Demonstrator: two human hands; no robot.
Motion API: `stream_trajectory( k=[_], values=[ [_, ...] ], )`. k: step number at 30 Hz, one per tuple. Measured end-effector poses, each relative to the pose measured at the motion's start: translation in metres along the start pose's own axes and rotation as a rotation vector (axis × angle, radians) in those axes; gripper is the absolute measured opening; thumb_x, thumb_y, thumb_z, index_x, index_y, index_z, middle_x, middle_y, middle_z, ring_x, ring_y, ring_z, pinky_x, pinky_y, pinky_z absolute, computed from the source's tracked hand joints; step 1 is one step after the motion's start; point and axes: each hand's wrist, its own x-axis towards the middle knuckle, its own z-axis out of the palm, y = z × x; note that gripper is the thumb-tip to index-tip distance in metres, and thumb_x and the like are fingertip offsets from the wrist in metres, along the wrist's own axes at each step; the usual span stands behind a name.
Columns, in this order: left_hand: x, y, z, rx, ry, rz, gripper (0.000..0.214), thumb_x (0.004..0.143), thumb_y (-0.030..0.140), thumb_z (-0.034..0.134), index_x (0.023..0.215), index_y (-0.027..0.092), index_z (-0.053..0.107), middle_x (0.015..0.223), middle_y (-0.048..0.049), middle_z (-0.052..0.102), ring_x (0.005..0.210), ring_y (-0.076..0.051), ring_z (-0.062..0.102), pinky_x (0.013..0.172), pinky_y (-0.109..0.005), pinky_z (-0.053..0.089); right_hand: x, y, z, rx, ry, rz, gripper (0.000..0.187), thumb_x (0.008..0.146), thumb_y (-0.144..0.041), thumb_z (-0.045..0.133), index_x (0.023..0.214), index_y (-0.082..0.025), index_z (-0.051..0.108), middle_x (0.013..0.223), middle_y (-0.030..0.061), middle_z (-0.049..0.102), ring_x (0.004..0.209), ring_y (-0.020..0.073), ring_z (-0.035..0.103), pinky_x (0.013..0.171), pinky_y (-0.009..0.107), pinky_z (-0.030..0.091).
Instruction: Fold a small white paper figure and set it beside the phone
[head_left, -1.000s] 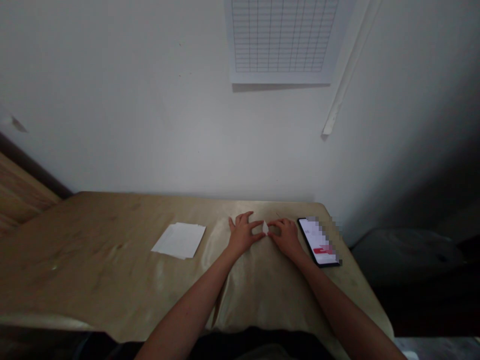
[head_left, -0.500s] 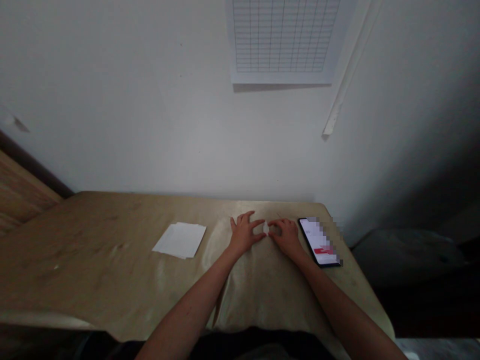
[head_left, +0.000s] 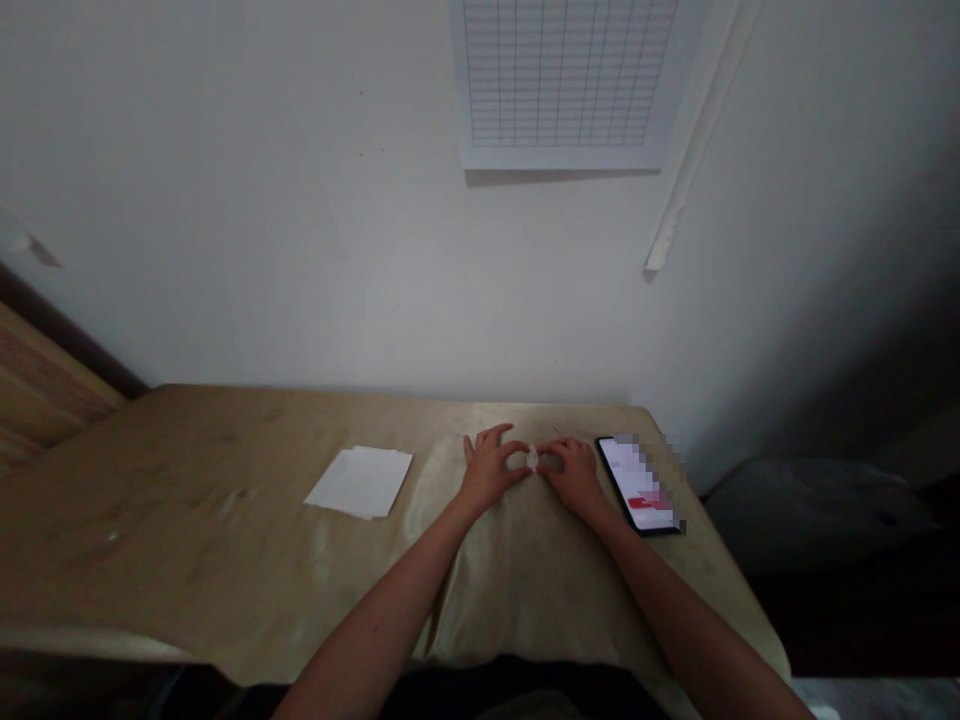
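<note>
Between my two hands is a small white piece of folded paper [head_left: 532, 459], low over the table. My left hand [head_left: 490, 468] pinches its left side with thumb and index finger, the other fingers spread away. The right hand [head_left: 571, 468] grips the opposite side in the same way, its remaining fingers curled. How the paper is folded is too small to make out. A stack of white paper sheets [head_left: 361, 482] lies on the table left of my hands.
A phone [head_left: 637, 485] with a lit screen lies right of my right hand. The table [head_left: 225, 540] has a shiny tan cover and stands against a white wall [head_left: 300, 250]. A printed grid sheet [head_left: 562, 80] hangs on the wall. Wooden furniture [head_left: 45, 370] is at the left.
The fingertips have shifted slightly on the small paper, which now looks narrower and more creased. Both arms stay in nearly the same place.
</note>
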Motion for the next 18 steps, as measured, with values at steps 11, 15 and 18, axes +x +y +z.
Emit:
stream_trajectory(
  k=[11,15,18],
  values=[
    [0.0,0.001,0.002,-0.033,0.037,0.028,0.012,0.08,0.032,0.079,0.091,0.036,0.076,0.146,0.001,0.052,0.136,-0.027,0.043,0.116,-0.07,0.008,0.002,-0.005,-0.011,0.207,0.008,-0.168,0.013,0.082,-0.016,0.065,0.086,-0.023,0.074,0.103,0.0054,0.071,0.104,0.0229,0.058,0.096,0.038,0.042],
    [0.001,0.003,0.002,-0.026,0.039,0.028,0.006,0.082,0.033,0.077,0.088,0.034,0.077,0.144,0.0002,0.054,0.135,-0.027,0.043,0.116,-0.07,0.008,0.004,-0.007,-0.012,0.264,0.019,-0.22,0.014,0.083,-0.014,0.063,0.081,-0.023,0.074,0.099,0.0047,0.073,0.102,0.0222,0.059,0.095,0.038,0.043],
    [0.0,0.006,0.002,-0.01,0.039,0.032,0.004,0.082,0.03,0.076,0.086,0.032,0.077,0.143,-0.0007,0.055,0.135,-0.027,0.043,0.116,-0.07,0.006,0.006,-0.006,-0.011,0.231,0.017,-0.253,0.014,0.082,-0.012,0.064,0.079,-0.023,0.073,0.098,0.0042,0.074,0.1,0.0222,0.06,0.096,0.039,0.043]
  ],
)
